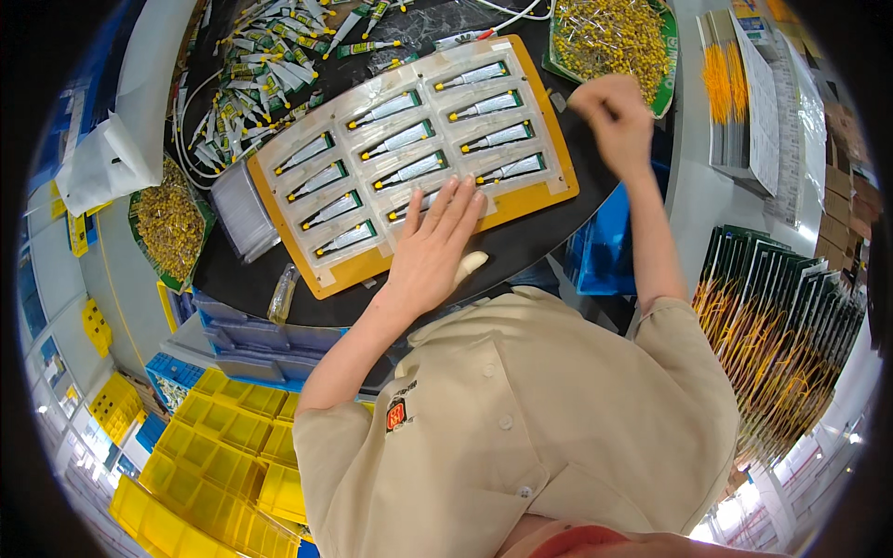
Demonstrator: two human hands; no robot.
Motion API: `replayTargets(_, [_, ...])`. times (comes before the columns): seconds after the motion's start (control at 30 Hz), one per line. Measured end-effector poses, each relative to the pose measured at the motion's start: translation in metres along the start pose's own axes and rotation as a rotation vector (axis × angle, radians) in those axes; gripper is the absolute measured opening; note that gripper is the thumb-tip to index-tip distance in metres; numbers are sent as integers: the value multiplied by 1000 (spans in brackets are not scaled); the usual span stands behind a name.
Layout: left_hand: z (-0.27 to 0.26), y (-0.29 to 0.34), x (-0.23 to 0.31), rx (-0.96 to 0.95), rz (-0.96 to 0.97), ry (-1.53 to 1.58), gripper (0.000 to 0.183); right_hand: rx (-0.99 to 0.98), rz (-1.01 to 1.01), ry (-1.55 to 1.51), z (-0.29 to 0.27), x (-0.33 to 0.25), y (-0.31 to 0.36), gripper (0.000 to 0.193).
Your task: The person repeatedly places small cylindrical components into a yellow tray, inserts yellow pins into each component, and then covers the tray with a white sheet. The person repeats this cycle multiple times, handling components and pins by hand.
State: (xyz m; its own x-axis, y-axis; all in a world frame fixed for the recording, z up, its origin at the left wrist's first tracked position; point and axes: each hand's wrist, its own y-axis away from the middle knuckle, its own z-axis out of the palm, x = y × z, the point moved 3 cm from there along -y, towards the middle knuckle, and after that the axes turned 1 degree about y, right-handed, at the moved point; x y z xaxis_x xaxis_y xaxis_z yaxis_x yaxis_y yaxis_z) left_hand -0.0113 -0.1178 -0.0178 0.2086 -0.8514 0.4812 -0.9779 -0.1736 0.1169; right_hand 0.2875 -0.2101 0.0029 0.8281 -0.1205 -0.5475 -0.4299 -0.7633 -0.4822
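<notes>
My left hand (435, 242) lies with its fingers stretched over the lower edge of a clear plastic tray (358, 153) set on a yellow-orange board (535, 198). Small silver tubes (400, 139) with yellow caps and dark green ends lie one to a pocket, and my fingers partly cover one of them. A pale cover sits on my left thumb. Off the board's right side, my right hand (614, 121) is raised with its fingers curled, beside a green-edged box of yellow-headed pins (609, 42). Whatever its fingers may hold is hidden.
Loose tubes (270, 79) are heaped at the far left. Another box of yellow-headed pieces (170, 223) and a stack of clear plastic trays (244, 212) stand left of the board. Yellow bins (219, 428) are at lower left, bundled cards (777, 325) at right.
</notes>
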Motion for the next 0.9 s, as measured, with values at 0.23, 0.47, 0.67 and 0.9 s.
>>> replayTargets(0.23, [0,-3,-12,-129,-56,-154,86,-498,-194,-190,16,-25,-10,20])
replayTargets(0.47, [-21,-81,-25,245,-25,-94,68,-333,-144,-170,49,-35,42,14])
replayTargets(0.67, [-20,-134,-45,275,40,-225,59,-263,-188,-52,26,-32,23,12])
replayTargets(0.9, [-20,-118,-50,296,42,-221,57,160,397,1208,-187,184,9,46])
